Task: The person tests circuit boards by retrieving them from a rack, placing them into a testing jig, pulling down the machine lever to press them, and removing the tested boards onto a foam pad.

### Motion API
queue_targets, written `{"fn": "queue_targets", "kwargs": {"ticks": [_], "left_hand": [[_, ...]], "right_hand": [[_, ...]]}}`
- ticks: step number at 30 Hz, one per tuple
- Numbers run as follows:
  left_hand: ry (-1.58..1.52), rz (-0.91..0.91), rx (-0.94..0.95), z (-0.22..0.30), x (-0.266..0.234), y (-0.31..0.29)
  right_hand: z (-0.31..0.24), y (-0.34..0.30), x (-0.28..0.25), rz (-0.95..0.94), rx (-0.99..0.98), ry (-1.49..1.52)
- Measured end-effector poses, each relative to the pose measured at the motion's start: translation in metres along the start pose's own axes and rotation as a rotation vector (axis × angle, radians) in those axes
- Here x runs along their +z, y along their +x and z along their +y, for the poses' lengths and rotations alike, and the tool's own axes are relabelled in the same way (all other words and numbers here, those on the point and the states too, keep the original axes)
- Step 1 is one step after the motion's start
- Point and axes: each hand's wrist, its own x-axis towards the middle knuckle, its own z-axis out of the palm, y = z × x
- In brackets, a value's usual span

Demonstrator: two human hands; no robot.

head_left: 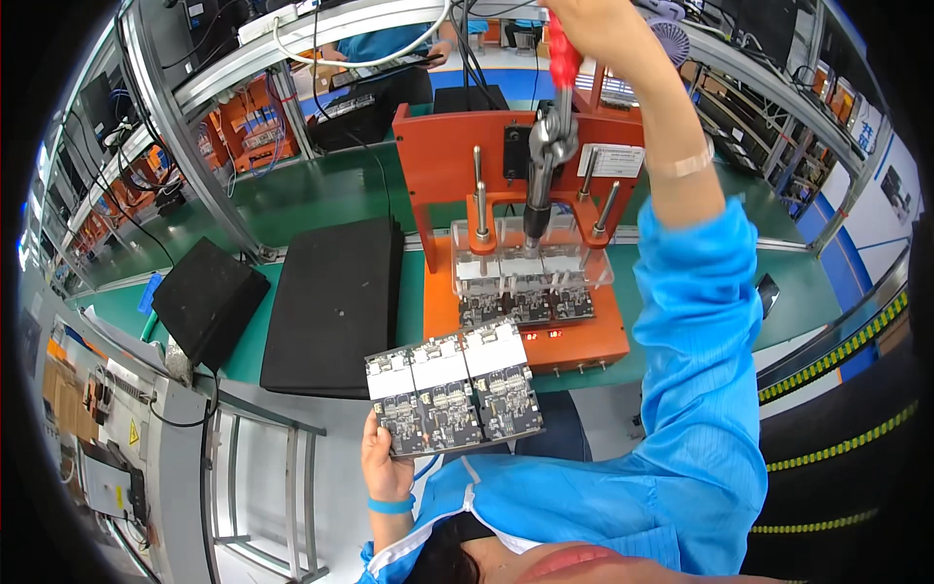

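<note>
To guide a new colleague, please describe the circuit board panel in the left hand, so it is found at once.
Find the orange press on the green bench. At its lower left in the picture, the left hand holds the circuit board panel. Unlike the similar boards in the press, it is hand-held.

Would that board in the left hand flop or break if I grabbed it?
The circuit board panel is probably stiff: the left hand grips its lower left corner and it shows no sag. It is likely fairly light, since one hand holds it up. The small parts crowding its face may be fragile if bumped.
</note>
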Motion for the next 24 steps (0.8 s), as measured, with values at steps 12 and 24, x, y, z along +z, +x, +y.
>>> {"fn": "queue_targets", "kwargs": {"ticks": [12,24], "left_hand": [[0.008,0.202,0.187,0.028,-0.018,-0.018],[-0.095,0.168,0.290,0.050,-0.043,-0.028]], "right_hand": [[-0.064,-0.117,0.028,0.286,-0.043,-0.042],[0.010,-0.287,0.194,-0.284,-0.060,-0.638]]}}
